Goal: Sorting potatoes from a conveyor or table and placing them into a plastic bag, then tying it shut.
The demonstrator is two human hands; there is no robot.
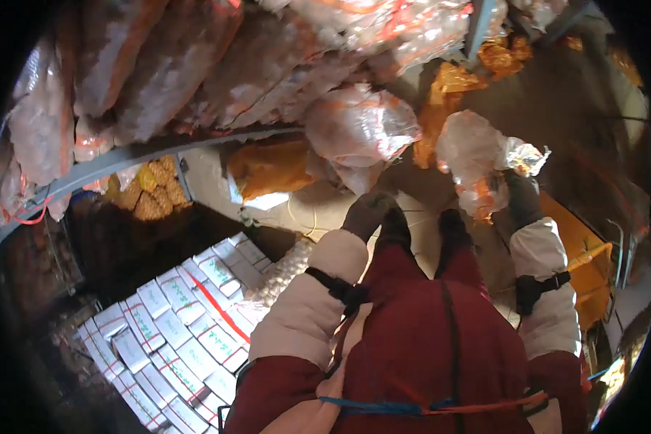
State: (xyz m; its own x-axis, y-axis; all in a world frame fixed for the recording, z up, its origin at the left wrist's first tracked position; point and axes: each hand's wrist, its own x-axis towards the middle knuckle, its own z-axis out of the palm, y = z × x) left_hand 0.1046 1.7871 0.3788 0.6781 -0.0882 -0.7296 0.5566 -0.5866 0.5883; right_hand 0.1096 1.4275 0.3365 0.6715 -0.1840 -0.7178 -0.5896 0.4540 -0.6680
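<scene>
My left hand [364, 213], in a dark glove, is just below the loose lower end of a large clear plastic bag [358, 127]. Shadow hides its fingers, so I cannot tell whether it grips that bag. On the other side, my right hand [522, 196], also dark-gloved, grips a smaller filled plastic bag [472, 144] beside its gathered, shiny end. Reddish-orange patches show on this bag, and its contents are unclear. Both bags are in front of my feet, over the pale floor [417, 209].
Full plastic sacks [282, 70] are piled on a metal-edged rack [108, 163]. Beneath it are orange mesh bags [160, 190]. Strapped white boxes [179, 331] bearing writing are stacked at lower left. An orange sack [271, 167] lies ahead. An orange cart-like frame [580, 260] stands right.
</scene>
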